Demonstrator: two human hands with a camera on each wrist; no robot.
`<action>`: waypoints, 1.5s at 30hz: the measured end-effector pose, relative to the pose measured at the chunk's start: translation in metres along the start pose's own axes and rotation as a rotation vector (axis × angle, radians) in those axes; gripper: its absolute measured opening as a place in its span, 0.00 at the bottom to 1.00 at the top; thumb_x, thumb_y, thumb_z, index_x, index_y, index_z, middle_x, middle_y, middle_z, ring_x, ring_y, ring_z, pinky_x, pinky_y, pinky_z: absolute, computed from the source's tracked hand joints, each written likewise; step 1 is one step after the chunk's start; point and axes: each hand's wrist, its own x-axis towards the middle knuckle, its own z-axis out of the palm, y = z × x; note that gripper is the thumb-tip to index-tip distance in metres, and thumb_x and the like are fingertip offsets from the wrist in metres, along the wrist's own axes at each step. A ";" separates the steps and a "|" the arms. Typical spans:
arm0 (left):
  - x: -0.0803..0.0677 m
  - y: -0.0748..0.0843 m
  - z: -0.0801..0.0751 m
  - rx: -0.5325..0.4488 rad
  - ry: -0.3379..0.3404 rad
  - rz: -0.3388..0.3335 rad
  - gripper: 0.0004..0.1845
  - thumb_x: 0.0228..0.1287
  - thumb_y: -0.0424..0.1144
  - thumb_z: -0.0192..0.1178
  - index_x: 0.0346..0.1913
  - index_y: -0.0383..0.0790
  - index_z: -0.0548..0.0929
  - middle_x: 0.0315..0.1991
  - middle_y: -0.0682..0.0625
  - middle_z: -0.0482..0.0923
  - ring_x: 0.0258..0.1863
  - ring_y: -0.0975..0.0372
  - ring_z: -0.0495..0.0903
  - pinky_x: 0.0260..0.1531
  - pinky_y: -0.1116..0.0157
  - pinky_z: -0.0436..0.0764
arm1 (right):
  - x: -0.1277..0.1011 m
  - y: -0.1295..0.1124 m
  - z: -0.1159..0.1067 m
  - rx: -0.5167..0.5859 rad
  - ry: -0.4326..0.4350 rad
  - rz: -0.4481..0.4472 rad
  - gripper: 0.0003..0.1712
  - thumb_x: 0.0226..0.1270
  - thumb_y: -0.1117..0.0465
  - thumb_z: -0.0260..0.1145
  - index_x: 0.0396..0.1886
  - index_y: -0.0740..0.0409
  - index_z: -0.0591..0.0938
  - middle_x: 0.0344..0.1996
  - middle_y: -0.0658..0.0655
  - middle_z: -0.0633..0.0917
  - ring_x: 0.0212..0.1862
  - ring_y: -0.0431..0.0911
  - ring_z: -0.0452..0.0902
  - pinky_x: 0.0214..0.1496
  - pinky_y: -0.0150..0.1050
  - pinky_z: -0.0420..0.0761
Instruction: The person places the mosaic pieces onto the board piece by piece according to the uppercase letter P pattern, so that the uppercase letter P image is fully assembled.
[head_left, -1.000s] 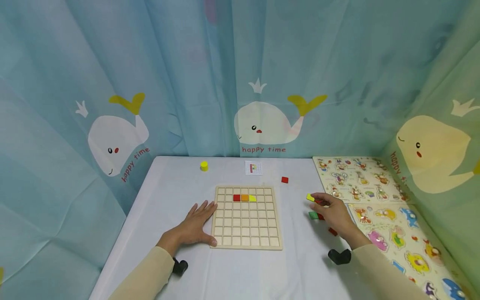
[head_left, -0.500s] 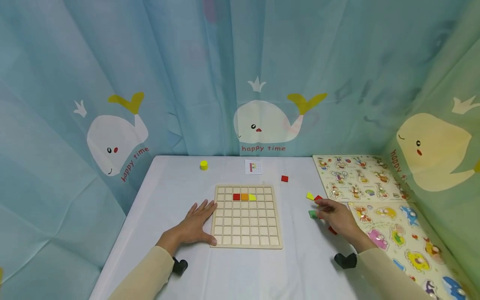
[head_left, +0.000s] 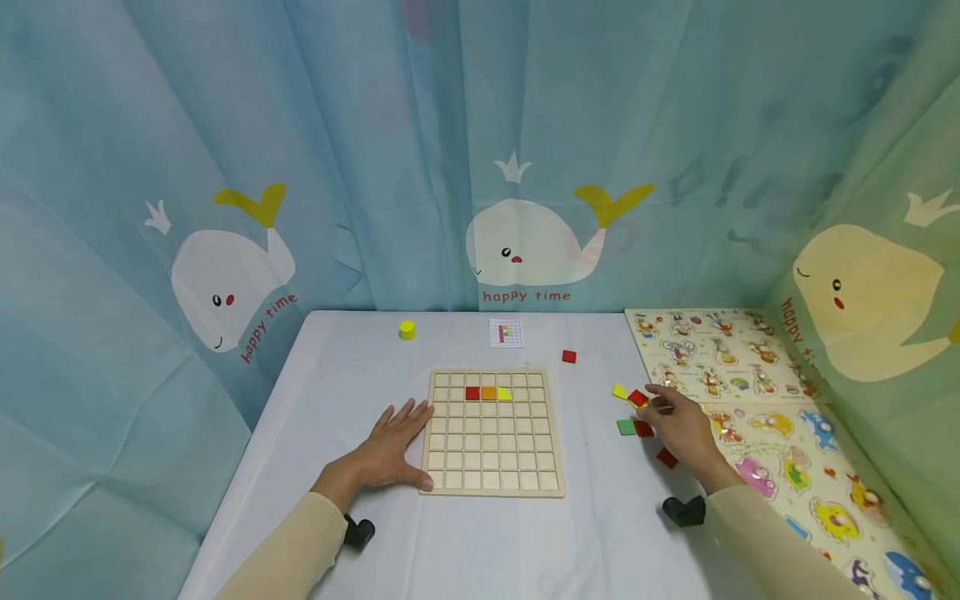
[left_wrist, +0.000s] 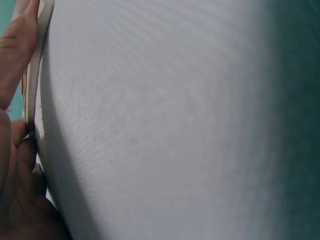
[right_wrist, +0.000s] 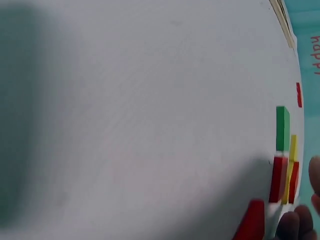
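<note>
right hand (head_left: 678,425) shifted onto red tile (head_left: 637,398); grid board (head_left: 491,433) holds three tiles.

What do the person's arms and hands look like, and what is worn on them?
Both arms wear long beige sleeves reaching the wrists. A small black device sits under each wrist: one by the left wrist, one by the right wrist. The left hand and right hand are bare: no gloves, and no rings that I can see.

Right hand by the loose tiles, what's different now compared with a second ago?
The right hand drew back from the yellow tile, uncovering the red tile its fingertips now touch. The left hand stayed flat against the wooden grid board; its three placed tiles are unchanged.
</note>
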 end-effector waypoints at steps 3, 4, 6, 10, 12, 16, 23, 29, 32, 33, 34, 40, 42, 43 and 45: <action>0.000 0.000 0.000 0.007 -0.002 -0.001 0.71 0.43 0.63 0.83 0.86 0.45 0.53 0.87 0.49 0.48 0.87 0.53 0.39 0.86 0.50 0.32 | 0.005 -0.002 0.004 -0.022 0.003 0.029 0.35 0.75 0.57 0.68 0.76 0.65 0.72 0.59 0.72 0.80 0.54 0.60 0.79 0.41 0.36 0.81; 0.000 0.000 0.001 0.010 -0.004 -0.001 0.71 0.43 0.63 0.82 0.86 0.45 0.52 0.87 0.50 0.48 0.87 0.53 0.39 0.86 0.50 0.32 | 0.006 -0.002 0.005 -0.033 0.006 0.034 0.35 0.74 0.56 0.68 0.75 0.65 0.73 0.58 0.72 0.80 0.53 0.59 0.78 0.42 0.37 0.80; 0.000 0.000 0.000 0.006 -0.004 0.001 0.70 0.44 0.63 0.83 0.86 0.45 0.53 0.87 0.50 0.48 0.87 0.53 0.39 0.86 0.49 0.32 | 0.008 -0.002 0.007 -0.060 0.015 0.043 0.33 0.74 0.56 0.69 0.73 0.65 0.75 0.57 0.71 0.80 0.51 0.59 0.77 0.43 0.39 0.79; 0.000 0.000 0.000 0.003 -0.010 -0.008 0.71 0.44 0.63 0.83 0.86 0.46 0.52 0.87 0.50 0.47 0.87 0.54 0.39 0.86 0.49 0.33 | 0.011 -0.001 0.013 -0.090 0.053 0.057 0.27 0.73 0.58 0.70 0.67 0.64 0.81 0.53 0.69 0.82 0.48 0.57 0.75 0.41 0.41 0.76; 0.000 0.000 0.000 0.000 -0.009 -0.007 0.71 0.43 0.62 0.83 0.86 0.45 0.52 0.87 0.50 0.48 0.87 0.53 0.39 0.86 0.49 0.34 | 0.012 -0.002 0.016 -0.086 0.075 0.062 0.24 0.72 0.59 0.70 0.64 0.64 0.82 0.52 0.68 0.82 0.47 0.57 0.75 0.40 0.41 0.75; 0.001 0.000 -0.001 0.011 -0.012 -0.009 0.71 0.43 0.63 0.83 0.86 0.45 0.52 0.87 0.51 0.47 0.87 0.54 0.39 0.86 0.50 0.34 | 0.013 -0.007 0.020 -0.066 0.106 0.039 0.18 0.73 0.60 0.71 0.56 0.65 0.85 0.52 0.69 0.83 0.50 0.59 0.76 0.44 0.44 0.76; 0.002 0.002 0.000 -0.004 -0.016 -0.002 0.70 0.44 0.62 0.83 0.86 0.44 0.53 0.87 0.50 0.48 0.87 0.53 0.40 0.86 0.48 0.34 | 0.014 -0.019 0.025 -0.090 0.048 0.007 0.17 0.73 0.60 0.70 0.54 0.67 0.85 0.50 0.68 0.86 0.48 0.58 0.80 0.48 0.52 0.79; 0.002 0.001 -0.001 0.004 -0.013 -0.007 0.71 0.43 0.62 0.83 0.86 0.46 0.53 0.87 0.51 0.48 0.87 0.54 0.40 0.86 0.49 0.34 | 0.012 -0.031 0.032 -0.116 0.053 -0.053 0.17 0.71 0.62 0.71 0.54 0.68 0.85 0.48 0.67 0.88 0.47 0.58 0.83 0.49 0.54 0.83; 0.003 0.001 -0.001 0.010 -0.016 0.000 0.71 0.43 0.62 0.83 0.86 0.45 0.53 0.87 0.50 0.48 0.87 0.53 0.40 0.86 0.49 0.34 | 0.010 -0.035 0.034 -0.085 0.032 -0.076 0.19 0.72 0.64 0.69 0.58 0.68 0.84 0.52 0.68 0.87 0.52 0.59 0.82 0.55 0.57 0.84; 0.003 0.001 -0.001 0.009 -0.013 0.005 0.71 0.43 0.62 0.83 0.86 0.45 0.53 0.87 0.50 0.48 0.87 0.53 0.40 0.86 0.49 0.34 | 0.009 -0.036 0.034 -0.075 0.022 -0.080 0.19 0.73 0.64 0.69 0.60 0.67 0.83 0.53 0.68 0.87 0.53 0.59 0.82 0.56 0.57 0.84; 0.003 0.001 0.000 0.008 -0.012 0.010 0.70 0.43 0.62 0.83 0.86 0.44 0.53 0.87 0.49 0.49 0.87 0.52 0.40 0.86 0.48 0.35 | 0.007 -0.035 0.033 -0.068 0.003 -0.087 0.20 0.73 0.64 0.69 0.61 0.67 0.83 0.54 0.69 0.86 0.53 0.60 0.82 0.56 0.57 0.84; 0.002 0.003 -0.001 0.006 -0.011 0.005 0.70 0.43 0.62 0.83 0.86 0.44 0.54 0.87 0.49 0.49 0.87 0.52 0.40 0.86 0.48 0.33 | -0.001 -0.027 0.030 -0.074 -0.094 -0.092 0.24 0.70 0.63 0.73 0.62 0.67 0.83 0.56 0.68 0.83 0.53 0.57 0.79 0.58 0.55 0.84; 0.001 0.003 -0.002 0.005 -0.009 -0.003 0.70 0.43 0.62 0.83 0.86 0.44 0.54 0.87 0.49 0.48 0.87 0.53 0.40 0.86 0.48 0.34 | 0.000 -0.026 0.031 -0.074 -0.105 -0.097 0.22 0.69 0.63 0.74 0.60 0.66 0.84 0.54 0.68 0.83 0.52 0.57 0.79 0.58 0.55 0.84; 0.001 0.003 -0.002 0.007 -0.011 -0.008 0.70 0.43 0.62 0.83 0.86 0.44 0.54 0.87 0.49 0.48 0.87 0.53 0.40 0.86 0.48 0.34 | 0.000 -0.027 0.031 -0.077 -0.105 -0.100 0.21 0.69 0.63 0.74 0.59 0.66 0.85 0.54 0.67 0.83 0.51 0.57 0.78 0.56 0.54 0.84; 0.000 0.003 -0.002 0.005 -0.011 -0.016 0.70 0.43 0.62 0.83 0.86 0.44 0.54 0.87 0.49 0.48 0.87 0.53 0.39 0.86 0.49 0.34 | 0.002 -0.028 0.032 -0.084 -0.107 -0.103 0.19 0.69 0.64 0.74 0.57 0.66 0.86 0.53 0.67 0.83 0.50 0.57 0.78 0.55 0.53 0.84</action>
